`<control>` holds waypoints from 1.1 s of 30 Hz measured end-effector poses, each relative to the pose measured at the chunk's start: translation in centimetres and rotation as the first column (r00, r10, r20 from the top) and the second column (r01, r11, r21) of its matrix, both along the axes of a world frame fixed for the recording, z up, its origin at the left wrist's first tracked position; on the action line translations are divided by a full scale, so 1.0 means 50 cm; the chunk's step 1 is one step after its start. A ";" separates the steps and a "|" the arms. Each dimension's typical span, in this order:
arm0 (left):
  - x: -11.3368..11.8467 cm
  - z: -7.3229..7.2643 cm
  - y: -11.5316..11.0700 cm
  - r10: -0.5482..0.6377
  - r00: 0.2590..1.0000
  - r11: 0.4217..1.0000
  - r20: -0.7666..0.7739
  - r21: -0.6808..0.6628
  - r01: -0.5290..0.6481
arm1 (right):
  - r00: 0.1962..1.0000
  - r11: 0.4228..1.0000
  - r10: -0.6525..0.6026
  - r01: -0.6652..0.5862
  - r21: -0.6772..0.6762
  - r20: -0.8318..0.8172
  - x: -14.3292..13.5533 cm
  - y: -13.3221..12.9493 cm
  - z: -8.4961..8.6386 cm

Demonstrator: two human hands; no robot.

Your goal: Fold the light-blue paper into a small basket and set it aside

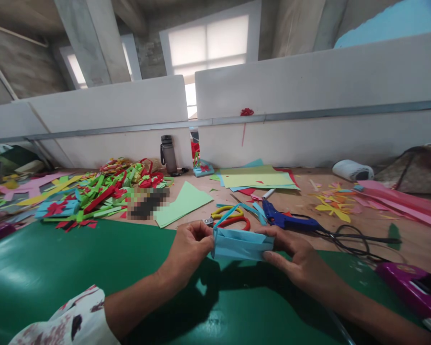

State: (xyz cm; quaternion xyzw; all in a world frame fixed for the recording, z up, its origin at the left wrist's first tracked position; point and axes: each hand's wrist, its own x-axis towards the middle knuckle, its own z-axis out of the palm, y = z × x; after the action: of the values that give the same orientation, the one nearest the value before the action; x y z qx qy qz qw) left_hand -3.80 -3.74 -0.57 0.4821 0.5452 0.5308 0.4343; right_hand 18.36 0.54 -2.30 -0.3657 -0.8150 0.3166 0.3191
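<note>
Passage left open over green mat (75, 278), left of left hand (188, 247). Way beyond blue paper box (242, 247) blocked by scissors (234, 219). Forward right barred by glue gun (290, 221), cord (377, 238) looped across worktop (424, 244). Left rear crowded by paper scraps (107, 189); room offered above flat green sheet (185, 206). Far edge closed by white partition (309, 86).

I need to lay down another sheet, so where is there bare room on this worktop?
The widest bare patch is the green mat left of the left hand, between the paper scraps and the patterned sleeve. More mat shows between the forearms, below the blue folded paper. Beyond that paper it is crowded: scissors, a blue glue gun, its cable.
</note>
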 end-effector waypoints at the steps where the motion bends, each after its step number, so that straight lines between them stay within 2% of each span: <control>1: 0.001 0.001 0.000 0.013 1.000 1.000 -0.022 0.001 -0.013 | 1.000 1.000 -0.009 0.009 0.018 0.015 0.000 0.000 -0.001; 5: 0.000 -0.001 0.001 0.022 0.997 0.999 -0.078 0.040 -0.019 | 0.998 0.999 -0.034 0.031 0.043 0.052 0.001 0.002 -0.005; 12: -0.007 -0.005 0.000 -0.044 0.999 0.987 -0.020 0.155 0.046 | 1.000 0.999 -0.001 0.000 0.032 0.022 0.002 -0.001 0.000; 26: -0.002 -0.002 -0.001 -0.012 1.000 0.996 0.017 0.090 0.010 | 0.999 0.999 -0.003 0.002 0.034 0.036 0.003 -0.002 0.005; 33: -0.001 -0.005 0.000 0.002 0.999 0.997 -0.043 0.073 0.001 | 0.998 0.999 -0.013 0.011 0.033 0.055 0.000 -0.004 0.010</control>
State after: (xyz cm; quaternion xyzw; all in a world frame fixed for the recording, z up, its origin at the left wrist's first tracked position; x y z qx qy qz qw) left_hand -3.87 -3.75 -0.80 0.5090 0.5348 0.5399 0.4043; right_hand 18.38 0.33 -1.78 -0.3741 -0.8263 0.2910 0.3042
